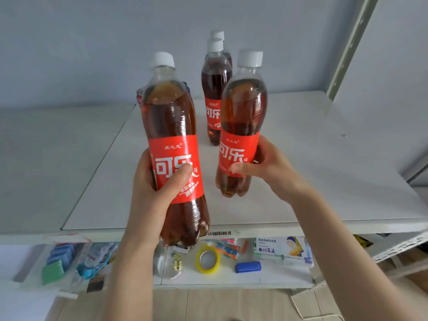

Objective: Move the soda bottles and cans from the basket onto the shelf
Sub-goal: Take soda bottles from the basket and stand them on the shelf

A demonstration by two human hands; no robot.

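Note:
My left hand (157,188) grips a cola bottle (171,117) with a red label and white cap, held upright over the front edge of the white shelf (312,158). My right hand (266,167) holds a second, matching cola bottle (243,112) by its label, its base at or just above the shelf top. Two more cola bottles (214,89) stand one behind the other farther back on the shelf. A can (139,97) peeks out behind the left bottle, mostly hidden. The basket is not in view.
A lower shelf (231,278) holds a yellow tape roll (207,258), a blue eraser (248,267), marker boxes and packets. A metal upright (347,49) stands at the shelf's back right corner. The wall is close behind the bottles.

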